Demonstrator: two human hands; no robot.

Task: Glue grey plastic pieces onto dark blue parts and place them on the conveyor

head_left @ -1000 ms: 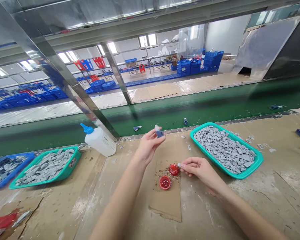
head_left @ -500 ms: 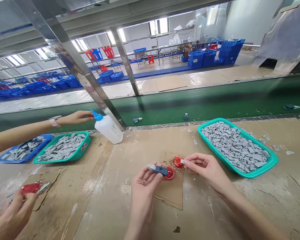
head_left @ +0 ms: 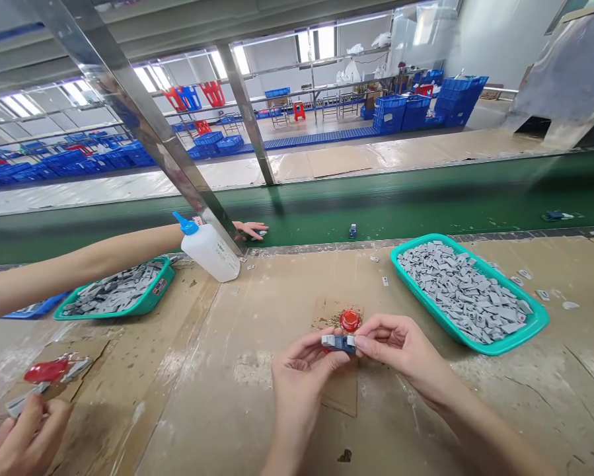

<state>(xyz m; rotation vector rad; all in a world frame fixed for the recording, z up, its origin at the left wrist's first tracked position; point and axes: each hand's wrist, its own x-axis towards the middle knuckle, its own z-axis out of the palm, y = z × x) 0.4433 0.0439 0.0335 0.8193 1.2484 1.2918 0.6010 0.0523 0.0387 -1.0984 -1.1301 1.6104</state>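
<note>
Between the fingers of my left hand [head_left: 301, 377] is a small dark blue and grey plastic part [head_left: 335, 342], held above a scrap of cardboard. My right hand [head_left: 398, 344] pinches a small pale grey plastic piece [head_left: 351, 340] against the right end of that part. Just beyond the fingers, a shallow red dish [head_left: 349, 320] with glossy red contents sits on the cardboard scrap [head_left: 343, 398], with brown crumbs around it. A second red dish is mostly hidden behind my hands.
At right stands a green basket [head_left: 519, 334] heaped with grey pieces. A white bottle with a blue nozzle [head_left: 210, 251] is left of centre. A co-worker's hand [head_left: 251, 229] touches the green conveyor [head_left: 306, 211]; their other hand [head_left: 34, 426] holds a grey piece. A blue-and-grey part [head_left: 353, 231] lies on the belt.
My right hand has brought the small piece from the red dish to the part in my left hand. The part has turned. A co-worker's arm has reached rightward behind the bottle onto the belt.
</note>
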